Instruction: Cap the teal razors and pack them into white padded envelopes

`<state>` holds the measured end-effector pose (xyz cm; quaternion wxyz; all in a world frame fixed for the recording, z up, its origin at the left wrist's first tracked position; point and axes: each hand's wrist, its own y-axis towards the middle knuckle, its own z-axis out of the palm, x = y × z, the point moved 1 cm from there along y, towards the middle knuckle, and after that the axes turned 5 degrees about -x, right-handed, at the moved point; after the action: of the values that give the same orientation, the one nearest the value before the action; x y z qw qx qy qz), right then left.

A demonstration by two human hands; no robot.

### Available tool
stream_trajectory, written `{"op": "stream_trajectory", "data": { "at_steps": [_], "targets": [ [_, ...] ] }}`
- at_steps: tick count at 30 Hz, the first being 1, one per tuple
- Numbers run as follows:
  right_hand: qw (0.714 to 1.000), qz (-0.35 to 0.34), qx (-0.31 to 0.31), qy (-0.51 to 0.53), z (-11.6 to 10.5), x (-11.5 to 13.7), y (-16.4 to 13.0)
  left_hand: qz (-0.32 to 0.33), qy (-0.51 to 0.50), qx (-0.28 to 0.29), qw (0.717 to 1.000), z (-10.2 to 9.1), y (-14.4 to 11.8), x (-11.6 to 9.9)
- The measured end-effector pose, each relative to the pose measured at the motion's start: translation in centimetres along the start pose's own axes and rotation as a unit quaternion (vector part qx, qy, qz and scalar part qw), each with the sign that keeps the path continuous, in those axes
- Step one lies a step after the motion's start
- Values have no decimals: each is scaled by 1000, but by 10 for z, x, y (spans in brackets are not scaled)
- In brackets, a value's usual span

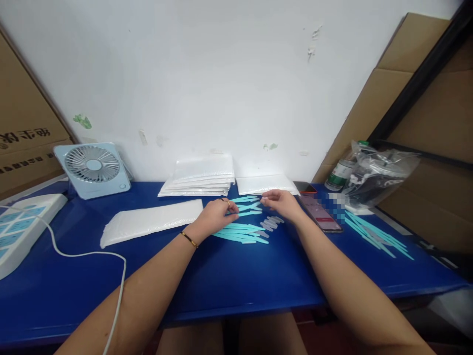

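Observation:
Thin turquoise sticks that look like eyebrow razors (240, 231) lie in a loose fan on the blue table. My left hand (216, 214) is closed at their upper group, thumb and fingers pinching one turquoise razor (250, 213). Just to the right, my right hand (283, 203) is closed in a pinch above the razor tips. A small pale piece at its fingertips looks like a clear cap (263, 199); the fingers partly hide it. Several clear plastic caps (271, 223) lie in a small row below my right hand.
White padded mailers (199, 177) are stacked by the wall, with another mailer (155, 222) left of my hand. A phone (321, 214), more turquoise razors (375, 234), a bottle (340, 173) and a plastic bag (380, 172) are right. A fan (92, 170) and white cable (88, 253) are left.

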<state>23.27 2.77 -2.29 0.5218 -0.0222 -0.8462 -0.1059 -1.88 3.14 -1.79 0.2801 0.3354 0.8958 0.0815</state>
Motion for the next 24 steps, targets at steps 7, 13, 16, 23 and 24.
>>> {"op": "stream_trajectory", "data": {
  "at_steps": [7, 13, 16, 23, 24],
  "targets": [
    [944, 10, 197, -266, -32, 11, -11, 1, 19, 104, 994, 5, -3, -6],
    [968, 56, 174, -169, -33, 11, -12, -22, -26, 50, 998, 3, -3, -3],
    [992, 44, 118, -29, -31, 12, -11, -60, -67, 21, 996, 1, -3, -2],
    [975, 75, 102, 182, -17, 18, -13, -93, -80, 10, 992, 1, 1, 2],
    [972, 76, 108, 193, -15, 17, -13, -92, -81, 8, 992, 0, 1, 3]
  ]
}}
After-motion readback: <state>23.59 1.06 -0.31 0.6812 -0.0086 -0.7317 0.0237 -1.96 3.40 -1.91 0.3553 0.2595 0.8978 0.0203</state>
